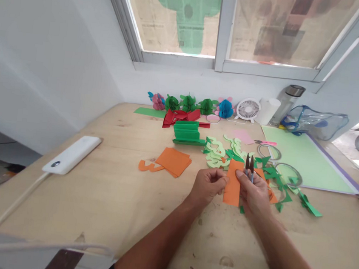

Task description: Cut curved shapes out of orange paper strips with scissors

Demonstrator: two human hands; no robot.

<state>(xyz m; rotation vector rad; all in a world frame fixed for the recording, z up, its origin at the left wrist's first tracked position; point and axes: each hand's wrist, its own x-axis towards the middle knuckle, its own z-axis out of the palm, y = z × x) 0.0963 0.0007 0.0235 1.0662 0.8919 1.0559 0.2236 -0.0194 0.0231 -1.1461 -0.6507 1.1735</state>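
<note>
An orange paper strip (232,187), apparently folded, is held upright between my two hands over the table. My left hand (210,186) pinches its left edge with thumb and fingers. My right hand (254,193) grips its right edge and also keeps a pair of small thread snips (250,164) in the palm, blades pointing up and away. Left of my hands lie a stack of orange paper squares (175,162) and a wavy orange cutout (149,166). Pale green wavy cutouts (215,149) and dark green scraps (271,174) lie just beyond and right of my hands.
Folded green paper (186,132) and red paper (181,116) lie farther back. Honeycomb paper figures (188,103), a small white fan (248,109) and a bottle (287,105) line the wall. Tape rolls (288,174) rest at right; a white power strip (72,155) with its cable is at left.
</note>
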